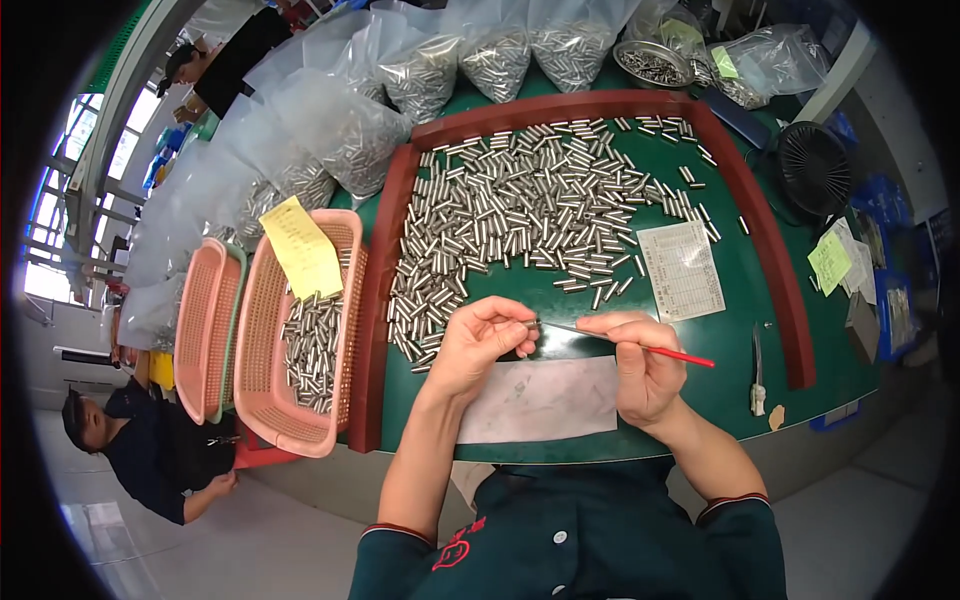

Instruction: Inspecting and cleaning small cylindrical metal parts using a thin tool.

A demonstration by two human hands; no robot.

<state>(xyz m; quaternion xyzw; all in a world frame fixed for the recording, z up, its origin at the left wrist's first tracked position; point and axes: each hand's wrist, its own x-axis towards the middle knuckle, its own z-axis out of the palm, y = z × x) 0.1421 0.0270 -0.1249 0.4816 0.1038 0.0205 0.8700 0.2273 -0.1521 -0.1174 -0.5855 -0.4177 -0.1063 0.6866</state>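
Note:
My left hand (pixel 478 345) is closed, pinching a small shiny metal cylinder (pixel 531 324) between thumb and fingertips. My right hand (pixel 648 372) grips a slim tool with a red handle (pixel 688 357) and a thin grey metal shaft (pixel 562 327). The shaft's tip points left and meets or nearly meets the end of the cylinder; whether it goes inside cannot be made out. Under both hands lies a smudged whitish cloth or sheet (pixel 540 405). Beyond them a broad heap of loose metal cylinders (pixel 520 200) covers the green tabletop (pixel 520 290).
A dark red frame (pixel 400 215) borders the heap. Pink baskets (pixel 253 340), one holding cylinders, stand left; filled clear bags (pixel 420 80) line the back. A printed sheet (pixel 682 270), tweezers-like tool (pixel 758 370) and black fan (pixel 812 168) are right. Another person (pixel 150 440) is at left.

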